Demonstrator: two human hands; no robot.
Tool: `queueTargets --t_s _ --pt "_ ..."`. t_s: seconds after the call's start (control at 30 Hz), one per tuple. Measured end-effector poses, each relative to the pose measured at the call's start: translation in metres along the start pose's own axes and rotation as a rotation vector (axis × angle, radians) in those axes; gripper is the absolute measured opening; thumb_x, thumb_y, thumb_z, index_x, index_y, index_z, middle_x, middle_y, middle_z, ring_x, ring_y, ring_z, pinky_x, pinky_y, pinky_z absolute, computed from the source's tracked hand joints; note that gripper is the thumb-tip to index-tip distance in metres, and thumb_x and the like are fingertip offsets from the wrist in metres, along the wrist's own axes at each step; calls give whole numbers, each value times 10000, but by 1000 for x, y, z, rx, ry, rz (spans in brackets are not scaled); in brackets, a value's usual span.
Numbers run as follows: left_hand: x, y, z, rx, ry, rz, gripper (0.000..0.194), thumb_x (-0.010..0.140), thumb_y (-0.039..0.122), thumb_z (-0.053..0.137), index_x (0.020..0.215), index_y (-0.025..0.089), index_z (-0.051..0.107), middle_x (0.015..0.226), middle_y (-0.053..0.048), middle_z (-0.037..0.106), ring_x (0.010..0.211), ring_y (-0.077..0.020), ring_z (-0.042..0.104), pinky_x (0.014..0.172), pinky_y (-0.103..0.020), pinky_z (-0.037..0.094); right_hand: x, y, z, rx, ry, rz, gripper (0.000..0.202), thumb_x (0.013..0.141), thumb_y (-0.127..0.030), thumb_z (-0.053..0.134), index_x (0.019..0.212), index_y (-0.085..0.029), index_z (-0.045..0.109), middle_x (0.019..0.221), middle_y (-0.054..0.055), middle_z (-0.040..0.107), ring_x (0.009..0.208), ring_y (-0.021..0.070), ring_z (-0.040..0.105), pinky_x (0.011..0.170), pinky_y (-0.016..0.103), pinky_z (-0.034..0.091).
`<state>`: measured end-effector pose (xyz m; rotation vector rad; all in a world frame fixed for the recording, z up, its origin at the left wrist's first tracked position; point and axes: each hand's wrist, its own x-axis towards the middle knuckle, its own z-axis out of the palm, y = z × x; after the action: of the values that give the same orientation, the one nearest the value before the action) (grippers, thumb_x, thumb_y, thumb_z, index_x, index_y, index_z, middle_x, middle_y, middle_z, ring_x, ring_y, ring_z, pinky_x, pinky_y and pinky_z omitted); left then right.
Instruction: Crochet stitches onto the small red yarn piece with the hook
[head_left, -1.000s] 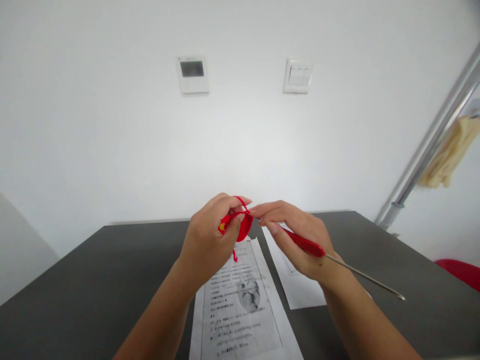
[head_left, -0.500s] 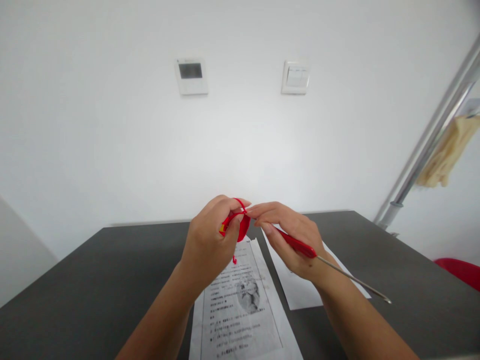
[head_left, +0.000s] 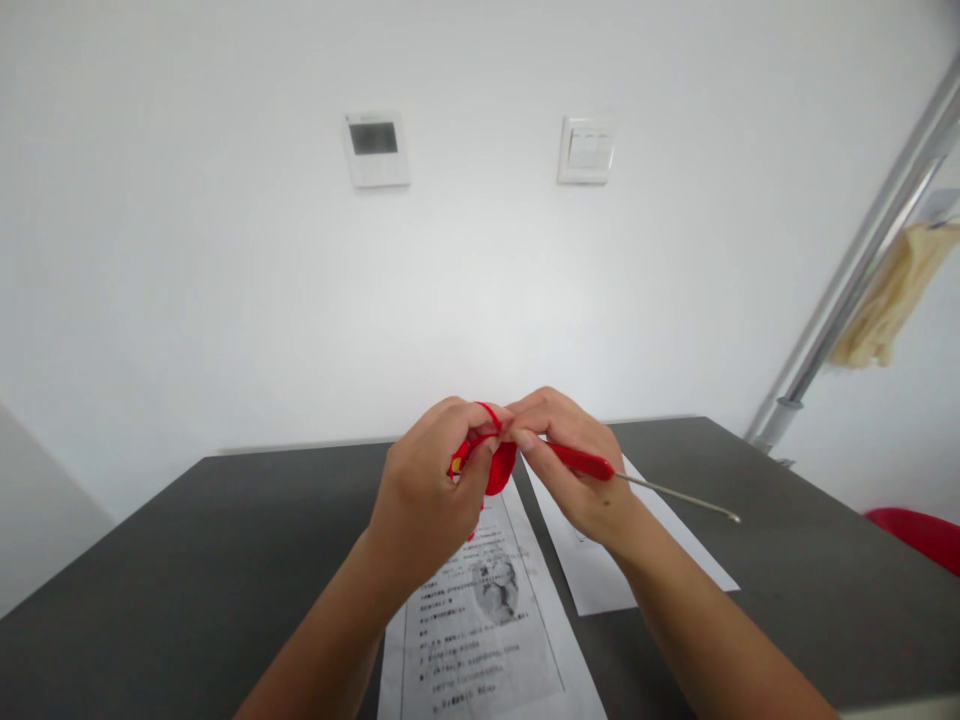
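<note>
My left hand (head_left: 424,475) is closed round a small red crochet piece (head_left: 501,472), whose lower part hangs below the thumb. A spot of yellow (head_left: 457,465) shows between the fingers. Red yarn (head_left: 490,413) loops over the left index finger. In my right hand (head_left: 574,430) is a crochet hook (head_left: 581,461) with a red handle, and its thin metal shaft points back to the right over the wrist. The fingertips of both hands meet at the top of the red piece, so the hook's front end is hidden.
Beneath the hands, a printed sheet (head_left: 480,650) with an oval picture lies on the dark table (head_left: 225,580). Another white sheet (head_left: 600,580) lies to its right. A white wall stands behind. At the right are a metal pole (head_left: 840,310), a hanging yellowish cloth (head_left: 892,300) and something red (head_left: 915,535).
My right hand has closed in on the left fingertips, its thumb now pressed near the yarn. The hook's rear end has swung up and leftward. My left hand has shifted slightly right.
</note>
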<state>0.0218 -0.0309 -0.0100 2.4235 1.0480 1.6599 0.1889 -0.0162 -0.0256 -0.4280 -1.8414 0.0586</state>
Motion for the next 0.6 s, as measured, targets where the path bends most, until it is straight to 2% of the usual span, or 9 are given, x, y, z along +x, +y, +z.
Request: queueTargets --t_s 0.13,0.27,0.43,0.53,0.6 --pt "-3 -3 0 -142 96 -170 150 865 146 640 989 224 672 893 -2 744 837 -160 688 807 -288 532 -3 2 1 -95 95 -140 154 946 -144 595 1050 -236 663 1035 88 726 970 217 703 815 368 602" --pt "-2 -7 -2 -282 117 -276 317 829 205 714 1141 214 658 900 -7 719 871 -172 679 852 -304 531 -5 4 1 -176 70 -235 282 913 -149 640 1179 -242 647 1089 109 730 992 237 714 818 382 627" --pt "1 -5 -8 -475 34 -355 358 831 198 724 1186 203 676 815 10 693 765 -140 663 745 -253 546 -4 5 1 -149 62 -257 318 909 -120 635 1199 -251 645 1041 98 762 946 239 743 780 390 653" --pt "2 -6 -11 -612 13 -397 361 814 182 747 1170 193 689 778 18 690 696 -117 654 654 -213 542 -3 7 -2 -100 23 -257 296 929 -129 632 1199 -245 659 1065 101 768 986 230 750 820 380 660" --pt "4 -8 -10 -726 11 -418 362 785 168 774 1138 184 699 741 25 687 664 -105 649 620 -195 538 -2 11 -5 -89 0 -308 314 932 -123 631 1227 -226 662 1088 115 767 1023 233 748 846 380 661"
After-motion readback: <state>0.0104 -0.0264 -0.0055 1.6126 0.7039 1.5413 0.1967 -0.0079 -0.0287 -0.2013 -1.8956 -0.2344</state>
